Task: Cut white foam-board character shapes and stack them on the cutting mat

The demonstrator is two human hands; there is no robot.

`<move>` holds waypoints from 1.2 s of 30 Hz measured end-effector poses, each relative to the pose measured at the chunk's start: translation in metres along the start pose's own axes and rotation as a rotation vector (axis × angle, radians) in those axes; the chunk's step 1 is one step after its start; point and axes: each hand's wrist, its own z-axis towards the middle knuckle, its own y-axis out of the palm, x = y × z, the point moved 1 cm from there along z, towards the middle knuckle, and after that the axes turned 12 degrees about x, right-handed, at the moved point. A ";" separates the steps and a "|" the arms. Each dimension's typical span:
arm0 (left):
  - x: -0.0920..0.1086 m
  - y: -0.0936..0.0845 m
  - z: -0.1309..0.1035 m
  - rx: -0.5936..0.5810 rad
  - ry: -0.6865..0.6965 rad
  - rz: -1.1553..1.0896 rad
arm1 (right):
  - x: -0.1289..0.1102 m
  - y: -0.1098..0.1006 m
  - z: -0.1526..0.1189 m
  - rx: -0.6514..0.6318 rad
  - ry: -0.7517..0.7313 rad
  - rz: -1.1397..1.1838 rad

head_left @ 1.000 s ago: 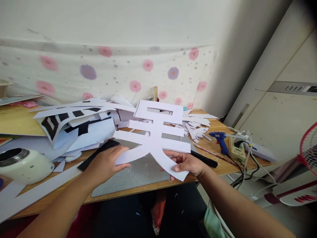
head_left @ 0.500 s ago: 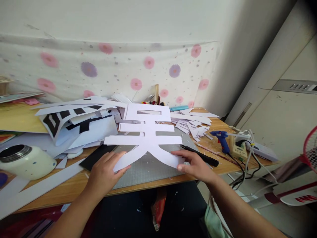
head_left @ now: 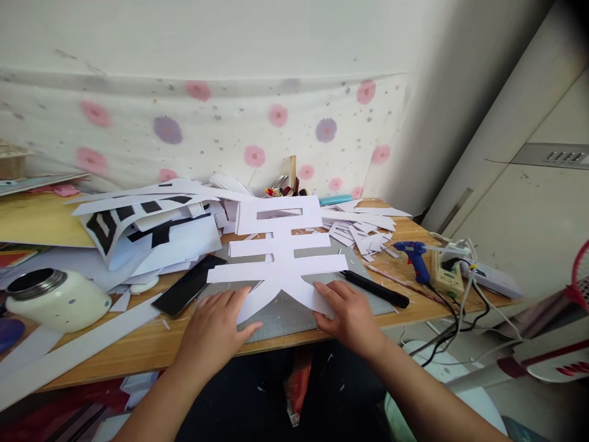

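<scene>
A white cut-out character [head_left: 280, 264] with a rectangular window, crossbars and two curved legs is tilted above the grey cutting mat [head_left: 276, 319]. Beside its left leg, my left hand [head_left: 216, 328] has its thumb spread from the fingers, the fingertips touching the leg's edge. My right hand [head_left: 345, 313] is closed on the right leg, thumb below and fingers on top. Layers show at the cut-out's left edges. A black cutter [head_left: 375, 288] lies right of it, and a black phone-like slab [head_left: 188, 285] lies to the left.
White scraps [head_left: 361, 230] are heaped at the back right, near a blue glue gun [head_left: 414, 258] and a power strip [head_left: 494, 279]. Printed sheets [head_left: 161, 245] pile up on the left, behind a cream jar [head_left: 64, 301]. A long white strip [head_left: 87, 347] crosses the front left.
The cut-out has shifted slightly right and down relative to the mat. My left thumb has come off the left leg. My right hand has moved inward along the right leg.
</scene>
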 end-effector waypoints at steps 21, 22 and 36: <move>0.016 0.001 -0.003 0.224 -0.156 -0.026 | -0.014 -0.005 0.016 -0.209 -0.019 -0.051; 0.016 0.002 -0.003 0.220 -0.160 -0.030 | -0.013 -0.007 0.017 -0.235 -0.012 -0.042; 0.019 0.002 0.003 0.187 -0.060 -0.124 | -0.020 -0.014 0.026 -0.435 0.085 -0.022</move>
